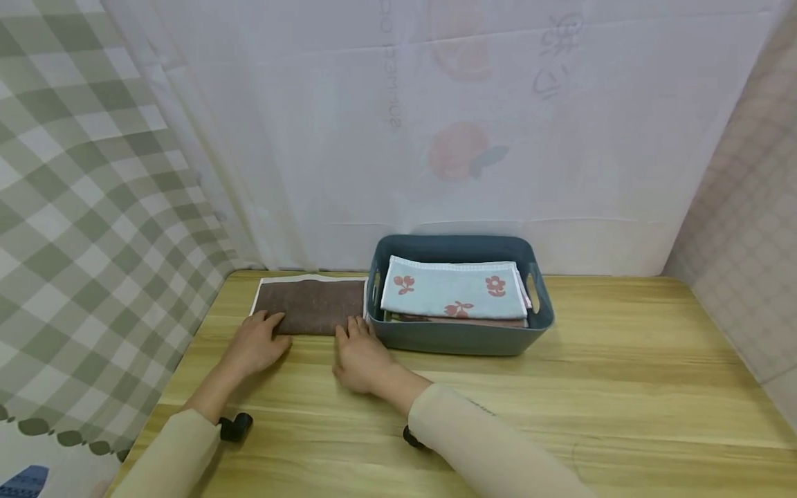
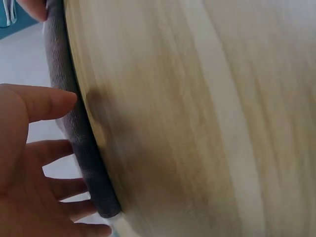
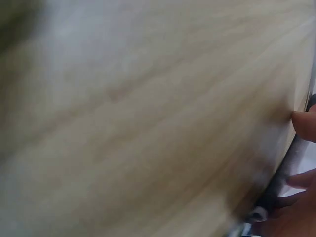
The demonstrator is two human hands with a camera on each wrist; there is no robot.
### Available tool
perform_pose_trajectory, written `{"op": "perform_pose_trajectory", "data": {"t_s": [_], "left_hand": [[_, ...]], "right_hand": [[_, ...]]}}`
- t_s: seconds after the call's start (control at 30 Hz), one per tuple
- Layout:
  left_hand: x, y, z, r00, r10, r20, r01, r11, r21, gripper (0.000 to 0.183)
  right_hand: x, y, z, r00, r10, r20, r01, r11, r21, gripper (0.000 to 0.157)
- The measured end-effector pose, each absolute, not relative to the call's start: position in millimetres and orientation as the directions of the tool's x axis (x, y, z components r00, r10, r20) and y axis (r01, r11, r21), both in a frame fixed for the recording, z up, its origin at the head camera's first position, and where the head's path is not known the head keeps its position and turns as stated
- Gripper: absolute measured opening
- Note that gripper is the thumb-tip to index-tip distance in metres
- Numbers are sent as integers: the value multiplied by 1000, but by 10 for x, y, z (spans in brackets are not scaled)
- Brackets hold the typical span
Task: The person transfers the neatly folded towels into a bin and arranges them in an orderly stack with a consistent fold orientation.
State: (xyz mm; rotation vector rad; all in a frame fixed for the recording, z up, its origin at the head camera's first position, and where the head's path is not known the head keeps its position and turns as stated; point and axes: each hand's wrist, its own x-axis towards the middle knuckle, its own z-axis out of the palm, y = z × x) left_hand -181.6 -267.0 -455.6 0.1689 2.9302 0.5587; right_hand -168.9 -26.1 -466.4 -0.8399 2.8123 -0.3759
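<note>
A folded brown towel [image 1: 311, 304] with a white border lies flat on the wooden table, just left of a blue-grey plastic basket [image 1: 461, 341]. My left hand [image 1: 257, 344] rests at the towel's front left corner, fingers on its surface. In the left wrist view, the thumb [image 2: 52, 102] touches the towel's rounded fold [image 2: 84, 143] and the other fingers spread loosely over it. At the front right corner, beside the basket, my right hand [image 1: 363, 356] touches the towel with its fingertips. Inside the basket sits a folded light blue towel [image 1: 451, 287] with red flower prints, over other folded cloths.
The wooden table [image 1: 629, 373] extends to the right and toward the front. A white printed curtain [image 1: 311, 159] hangs behind it, with a green checked cloth [image 1: 93, 180] along the left side and a pale netted cloth [image 1: 753, 207] on the right.
</note>
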Motion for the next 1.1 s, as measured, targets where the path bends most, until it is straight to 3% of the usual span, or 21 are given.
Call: {"op": "perform_pose_trajectory", "data": {"t_s": [0.17,0.47,0.63,1.1], "left_hand": [[-1814,-2705,-4546,-979,138,-148,74,926,371,57],[-1709,-2779,-4478,-973,124,-196,41,923,382,51],[-1645,-2832,-4473,-973,150,-177,70,916,394,44],[-1499,-2876,-4370,-958,171,-232,63,910,409,24]], "right_hand": [[-1626,-307,-4651,-819,-565,-101,-547,821,-164,74],[-1442,-292,-4623,-769,-635,-71,-633,773,-44,67],[-1314,-252,-4578,-731,-682,-20,-682,731,-28,55],[-1043,-97,-4500,-617,-786,-36,-785,618,-46,46]]}}
